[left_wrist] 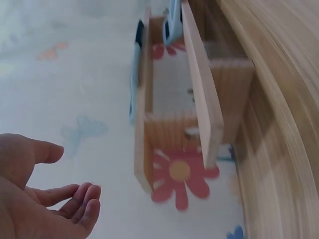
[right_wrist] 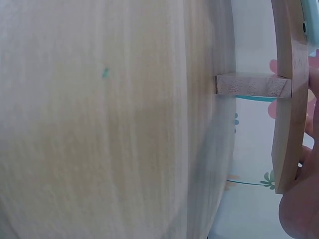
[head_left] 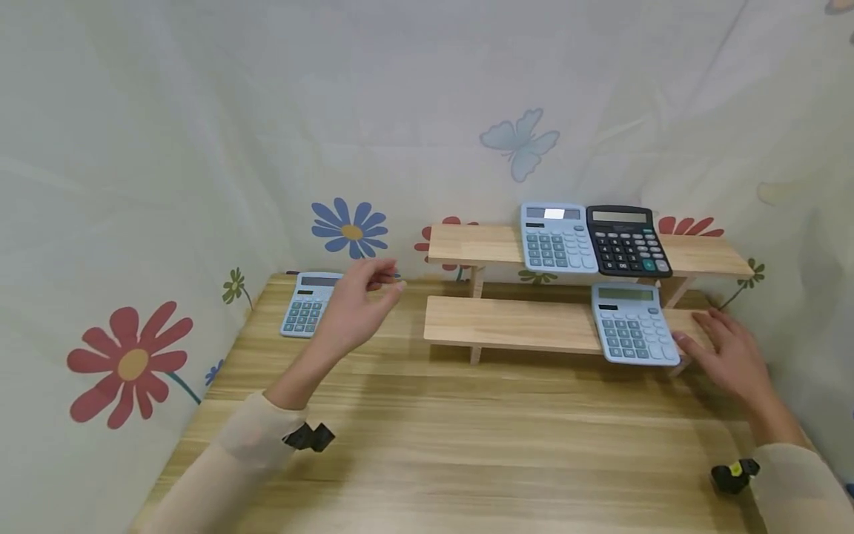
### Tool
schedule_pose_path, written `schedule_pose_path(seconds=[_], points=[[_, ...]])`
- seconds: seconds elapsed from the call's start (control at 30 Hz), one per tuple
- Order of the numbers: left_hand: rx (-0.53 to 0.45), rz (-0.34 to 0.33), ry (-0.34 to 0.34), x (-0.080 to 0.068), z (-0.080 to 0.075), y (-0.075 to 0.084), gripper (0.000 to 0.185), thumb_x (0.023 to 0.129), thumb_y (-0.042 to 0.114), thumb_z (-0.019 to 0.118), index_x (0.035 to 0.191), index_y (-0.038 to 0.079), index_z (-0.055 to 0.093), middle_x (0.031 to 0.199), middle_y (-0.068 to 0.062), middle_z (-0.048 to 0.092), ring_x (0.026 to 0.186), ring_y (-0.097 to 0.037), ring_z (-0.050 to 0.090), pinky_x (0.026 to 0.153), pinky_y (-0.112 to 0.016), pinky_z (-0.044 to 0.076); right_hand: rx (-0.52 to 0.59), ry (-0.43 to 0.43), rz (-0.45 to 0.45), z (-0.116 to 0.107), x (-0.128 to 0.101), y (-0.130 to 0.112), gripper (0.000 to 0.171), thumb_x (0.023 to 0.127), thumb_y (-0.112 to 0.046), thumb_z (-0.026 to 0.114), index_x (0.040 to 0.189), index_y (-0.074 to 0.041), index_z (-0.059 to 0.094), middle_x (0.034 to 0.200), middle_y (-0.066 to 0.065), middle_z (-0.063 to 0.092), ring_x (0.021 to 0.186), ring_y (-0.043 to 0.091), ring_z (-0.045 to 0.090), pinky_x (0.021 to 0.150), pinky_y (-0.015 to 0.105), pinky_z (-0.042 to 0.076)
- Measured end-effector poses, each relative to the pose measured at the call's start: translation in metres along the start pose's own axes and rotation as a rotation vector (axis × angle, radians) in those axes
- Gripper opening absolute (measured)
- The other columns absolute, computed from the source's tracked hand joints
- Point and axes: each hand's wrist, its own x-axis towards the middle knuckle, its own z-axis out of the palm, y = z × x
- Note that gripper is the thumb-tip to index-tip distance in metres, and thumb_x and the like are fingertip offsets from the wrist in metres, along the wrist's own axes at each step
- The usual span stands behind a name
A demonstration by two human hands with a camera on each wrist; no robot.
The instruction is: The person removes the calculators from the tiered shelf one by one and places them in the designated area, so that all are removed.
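Observation:
My left hand (head_left: 356, 308) is raised over the left part of the table, fingers loosely bent and holding nothing. In the head view it partly covers a light blue calculator (head_left: 307, 308) lying at the table's back left. My right hand (head_left: 730, 356) is at the right end of the lower wooden shelf (head_left: 510, 322). Its thumb is beside the right edge of a light blue calculator (head_left: 634, 326) that leans on this shelf; whether they touch I cannot tell. In the right wrist view, the fingers (right_wrist: 305, 154) are partly hidden behind the shelf board.
On the upper shelf (head_left: 475, 243) a light blue calculator (head_left: 557, 237) and a black calculator (head_left: 627, 241) lean side by side. A flower-printed cloth (head_left: 414, 96) hangs behind the wooden table (head_left: 467, 445).

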Motion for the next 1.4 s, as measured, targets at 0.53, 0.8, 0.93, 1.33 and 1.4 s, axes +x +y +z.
schedule_pose_path(seconds=[0.53, 0.8, 0.93, 1.33, 1.4], points=[[-0.260, 0.003, -0.157, 0.042, 0.101, 0.036, 0.070, 0.101, 0.046, 0.072, 0.153, 0.004, 0.051, 0.145, -0.010, 0.059, 0.135, -0.024, 0.059, 0.114, -0.036, 0.050, 0.014, 0.013, 0.007, 0.004, -0.007, 0.010, 0.079, 0.109, -0.049, 0.051, 0.155, 0.013, 0.036, 0.161, 0.044, 0.022, 0.143, 0.068, 0.019, 0.114, 0.084, 0.014], [-0.361, -0.087, -0.198, 0.055, 0.141, 0.038, 0.064, 0.101, 0.051, 0.071, 0.147, 0.008, 0.059, 0.142, -0.006, 0.065, 0.130, -0.021, 0.063, 0.104, -0.034, 0.057, 0.013, 0.030, 0.005, 0.007, -0.007, 0.009, 0.078, 0.110, -0.049, 0.050, 0.155, 0.012, 0.036, 0.162, 0.043, 0.021, 0.143, 0.068, 0.020, 0.115, 0.083, 0.014], [-0.390, -0.136, -0.214, 0.062, 0.156, 0.039, 0.062, 0.101, 0.052, 0.070, 0.145, 0.008, 0.063, 0.136, -0.004, 0.069, 0.126, -0.017, 0.065, 0.101, -0.032, 0.057, 0.006, 0.033, 0.004, 0.005, -0.002, 0.006, 0.079, 0.110, -0.050, 0.050, 0.156, 0.011, 0.035, 0.162, 0.043, 0.020, 0.144, 0.068, 0.019, 0.115, 0.083, 0.014], [-0.579, -0.274, -0.209, 0.083, 0.190, 0.041, 0.050, 0.107, 0.038, 0.066, 0.138, -0.001, 0.065, 0.113, -0.008, 0.079, 0.105, -0.015, 0.075, 0.102, -0.040, 0.059, 0.013, 0.026, 0.014, 0.005, 0.001, 0.002, 0.080, 0.110, -0.051, 0.050, 0.158, 0.010, 0.033, 0.164, 0.041, 0.018, 0.146, 0.066, 0.017, 0.116, 0.083, 0.014], [-0.610, -0.287, -0.208, 0.087, 0.194, 0.041, 0.050, 0.107, 0.036, 0.066, 0.138, -0.003, 0.064, 0.114, -0.011, 0.078, 0.104, -0.015, 0.075, 0.100, -0.037, 0.060, 0.012, 0.027, 0.019, 0.005, 0.000, 0.002, 0.080, 0.110, -0.051, 0.050, 0.158, 0.010, 0.033, 0.164, 0.041, 0.018, 0.146, 0.066, 0.017, 0.116, 0.083, 0.014]])
